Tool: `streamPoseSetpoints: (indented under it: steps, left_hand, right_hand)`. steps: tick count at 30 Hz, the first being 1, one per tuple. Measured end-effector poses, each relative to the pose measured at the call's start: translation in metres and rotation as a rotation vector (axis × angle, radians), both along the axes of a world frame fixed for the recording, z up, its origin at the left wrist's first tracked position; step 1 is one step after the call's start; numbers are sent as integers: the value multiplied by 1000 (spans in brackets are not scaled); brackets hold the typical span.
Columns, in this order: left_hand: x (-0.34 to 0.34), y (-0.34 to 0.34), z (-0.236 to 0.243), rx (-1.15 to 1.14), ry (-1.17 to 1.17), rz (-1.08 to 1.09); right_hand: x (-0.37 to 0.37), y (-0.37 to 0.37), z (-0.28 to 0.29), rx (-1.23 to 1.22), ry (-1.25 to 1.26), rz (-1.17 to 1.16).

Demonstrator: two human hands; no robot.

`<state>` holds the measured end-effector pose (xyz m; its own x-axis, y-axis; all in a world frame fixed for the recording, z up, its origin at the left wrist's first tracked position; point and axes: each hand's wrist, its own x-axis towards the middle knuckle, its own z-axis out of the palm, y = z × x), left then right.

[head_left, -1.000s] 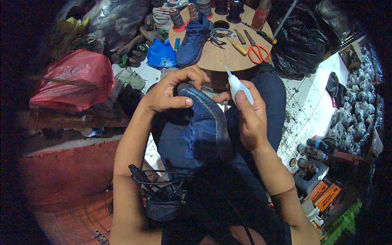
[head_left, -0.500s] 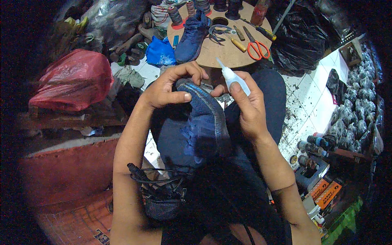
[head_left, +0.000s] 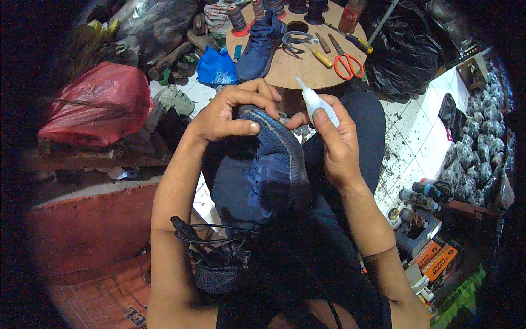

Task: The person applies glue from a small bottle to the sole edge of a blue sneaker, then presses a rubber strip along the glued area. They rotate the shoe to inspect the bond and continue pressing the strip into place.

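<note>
A dark blue shoe (head_left: 276, 143) rests on my lap, its toe pointing away from me and its sole edge turned up to the right. My left hand (head_left: 233, 112) is closed round the toe, thumb on the upper and fingers over the sole edge. In my right hand (head_left: 337, 137) is a small white glue bottle (head_left: 320, 107), its thin nozzle pointing up and to the left, apart from the shoe. My right index finger reaches toward the sole edge; whether it touches, I cannot tell.
On a round wooden table (head_left: 296, 66) ahead stand another blue shoe (head_left: 262, 49), orange-handled scissors (head_left: 347, 63), a yellow-handled awl (head_left: 321, 58) and thread spools (head_left: 236, 20). A red plastic bag (head_left: 98, 104) lies left, a black bag (head_left: 402, 60) right. Bottles (head_left: 424, 189) stand at lower right.
My left fingers have shifted slightly along the sole edge toward the right. The glue bottle has moved a little to the right, and the shoe has barely moved.
</note>
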<state>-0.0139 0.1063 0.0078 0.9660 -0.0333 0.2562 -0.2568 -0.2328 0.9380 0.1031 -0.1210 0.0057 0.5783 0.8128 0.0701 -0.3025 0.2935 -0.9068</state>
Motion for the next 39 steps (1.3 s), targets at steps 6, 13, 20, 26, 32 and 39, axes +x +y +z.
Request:
streamPoseSetpoints:
  steps: [6,13,20,26,32,39]
  left_hand:
    - [0,2,-3,-12,-22,-7]
    - [0,2,-5,-23,-29,-6]
    - [-1,1,-4,-43,-26,0]
    - [-1,0,-4,-50,-37,-3]
    - [-1,-2,-2,-42,-22,15]
    - [-1,-3,1,-40,3,21]
  right_hand:
    - [-1,0,-1,-4,-4,-2]
    - [-2,-1,-1,-6,11,1]
    - [-1,-3,-1,-53,-14,26]
    - [-2,-3,0,-55,-34,12]
    - [-2,-3,1,-41,-15,15]
    - [34,11,-10,-98,-92,-281]
